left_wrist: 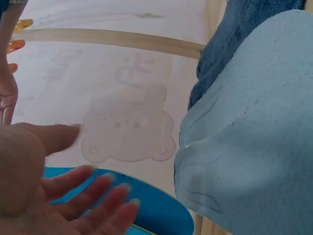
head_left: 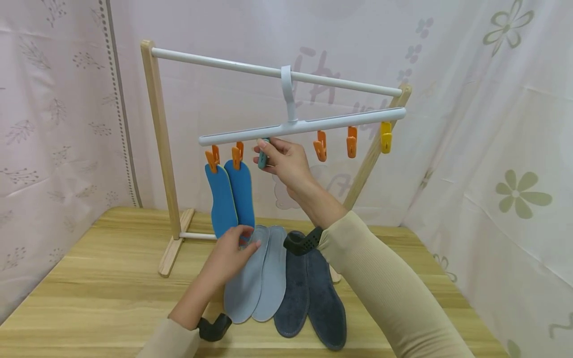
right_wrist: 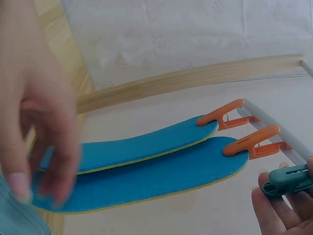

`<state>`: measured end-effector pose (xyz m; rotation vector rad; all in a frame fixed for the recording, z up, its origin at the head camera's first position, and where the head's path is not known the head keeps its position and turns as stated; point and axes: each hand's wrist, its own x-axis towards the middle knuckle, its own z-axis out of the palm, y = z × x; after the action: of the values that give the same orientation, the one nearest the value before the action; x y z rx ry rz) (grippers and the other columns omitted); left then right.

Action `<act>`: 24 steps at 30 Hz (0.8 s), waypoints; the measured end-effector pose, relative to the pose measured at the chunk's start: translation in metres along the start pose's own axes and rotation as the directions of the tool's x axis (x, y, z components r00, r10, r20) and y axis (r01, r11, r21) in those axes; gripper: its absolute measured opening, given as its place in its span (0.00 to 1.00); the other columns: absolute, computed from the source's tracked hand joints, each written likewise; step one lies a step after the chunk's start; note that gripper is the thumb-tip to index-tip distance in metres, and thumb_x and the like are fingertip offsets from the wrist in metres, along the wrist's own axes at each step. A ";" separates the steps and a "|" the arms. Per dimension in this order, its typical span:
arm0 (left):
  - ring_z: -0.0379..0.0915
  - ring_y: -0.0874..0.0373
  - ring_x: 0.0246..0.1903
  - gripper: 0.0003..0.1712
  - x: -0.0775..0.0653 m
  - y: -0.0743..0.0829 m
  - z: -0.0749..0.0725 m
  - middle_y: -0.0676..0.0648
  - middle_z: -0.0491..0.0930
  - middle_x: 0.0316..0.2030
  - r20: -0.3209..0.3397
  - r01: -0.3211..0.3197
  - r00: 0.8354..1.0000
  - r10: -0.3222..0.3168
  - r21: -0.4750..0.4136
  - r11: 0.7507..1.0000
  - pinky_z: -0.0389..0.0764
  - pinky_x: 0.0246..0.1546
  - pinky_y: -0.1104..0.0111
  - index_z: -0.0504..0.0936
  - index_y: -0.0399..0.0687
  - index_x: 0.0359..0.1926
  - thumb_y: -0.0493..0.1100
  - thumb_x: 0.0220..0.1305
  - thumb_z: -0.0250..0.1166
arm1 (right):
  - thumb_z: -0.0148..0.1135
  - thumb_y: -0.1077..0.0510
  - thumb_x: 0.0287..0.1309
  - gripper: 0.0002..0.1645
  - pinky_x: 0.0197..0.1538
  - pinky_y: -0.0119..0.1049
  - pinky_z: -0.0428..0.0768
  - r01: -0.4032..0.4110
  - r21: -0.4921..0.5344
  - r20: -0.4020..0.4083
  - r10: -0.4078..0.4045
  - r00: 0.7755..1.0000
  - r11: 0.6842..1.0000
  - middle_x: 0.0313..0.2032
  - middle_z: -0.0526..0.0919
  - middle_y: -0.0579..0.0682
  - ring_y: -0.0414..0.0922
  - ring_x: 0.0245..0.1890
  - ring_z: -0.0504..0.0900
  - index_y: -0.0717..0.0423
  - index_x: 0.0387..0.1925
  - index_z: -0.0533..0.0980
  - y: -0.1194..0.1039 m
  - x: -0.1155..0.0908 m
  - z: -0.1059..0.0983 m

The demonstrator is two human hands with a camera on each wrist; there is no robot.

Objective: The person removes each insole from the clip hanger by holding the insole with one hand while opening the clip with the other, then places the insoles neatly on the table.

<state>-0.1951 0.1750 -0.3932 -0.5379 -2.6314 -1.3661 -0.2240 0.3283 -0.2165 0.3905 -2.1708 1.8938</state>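
Note:
My right hand [head_left: 286, 161] pinches a teal clip [right_wrist: 288, 180] just under the white hanger bar [head_left: 250, 134]. To its left, two blue insoles [head_left: 221, 199] hang from orange clips [right_wrist: 257, 142] on the same bar. My left hand [head_left: 230, 253] is low by the hanging insoles' lower ends, fingers apart and loosely bent, holding nothing. In the left wrist view that hand [left_wrist: 63, 191] is in front of a blue insole [left_wrist: 161, 205]. Beside it lie two light grey insoles [head_left: 268, 278], one overlapping the other.
Two dark insoles [head_left: 309, 298] lie right of the grey pair on the wooden table [head_left: 112, 288]. A rack with wooden legs [head_left: 161, 139] and a white rod [head_left: 224, 64] carries the hanger. Further right hang orange clips [head_left: 351, 141] and a yellow clip [head_left: 386, 137].

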 end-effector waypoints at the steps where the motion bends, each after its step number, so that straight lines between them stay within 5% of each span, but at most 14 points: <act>1: 0.77 0.46 0.55 0.28 0.001 0.001 -0.001 0.40 0.77 0.58 -0.011 -0.011 1.000 0.010 -0.027 1.000 0.82 0.55 0.53 0.75 0.40 0.65 0.50 0.71 0.65 | 0.58 0.48 0.72 0.26 0.57 0.41 0.85 0.001 -0.001 0.003 -0.001 1.000 1.000 0.55 0.85 0.58 0.51 0.52 0.88 0.58 0.65 0.76 0.000 0.000 0.000; 12: 0.52 0.33 0.76 0.50 0.002 0.004 -0.011 0.29 0.48 0.77 -0.002 0.093 0.996 -0.093 -0.062 0.994 0.64 0.71 0.40 0.44 0.35 0.80 0.55 0.73 0.61 | 0.58 0.48 0.72 0.26 0.57 0.40 0.85 -0.007 -0.006 0.006 0.007 1.000 1.000 0.54 0.86 0.57 0.50 0.52 0.88 0.56 0.64 0.76 -0.001 -0.001 0.002; 24: 0.47 0.31 0.77 0.51 0.005 0.000 -0.023 0.28 0.44 0.77 -0.053 0.127 0.990 -0.132 -0.090 0.988 0.60 0.73 0.38 0.41 0.35 0.80 0.54 0.73 0.60 | 0.58 0.48 0.72 0.26 0.58 0.41 0.84 0.006 -0.021 0.024 -0.005 1.000 1.000 0.56 0.85 0.58 0.51 0.53 0.88 0.56 0.65 0.75 -0.002 -0.005 -0.001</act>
<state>-0.2009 0.1575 -0.3781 -0.3354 -2.6106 -1.5143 -0.2183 0.3291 -0.2160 0.4165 -2.2010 1.8707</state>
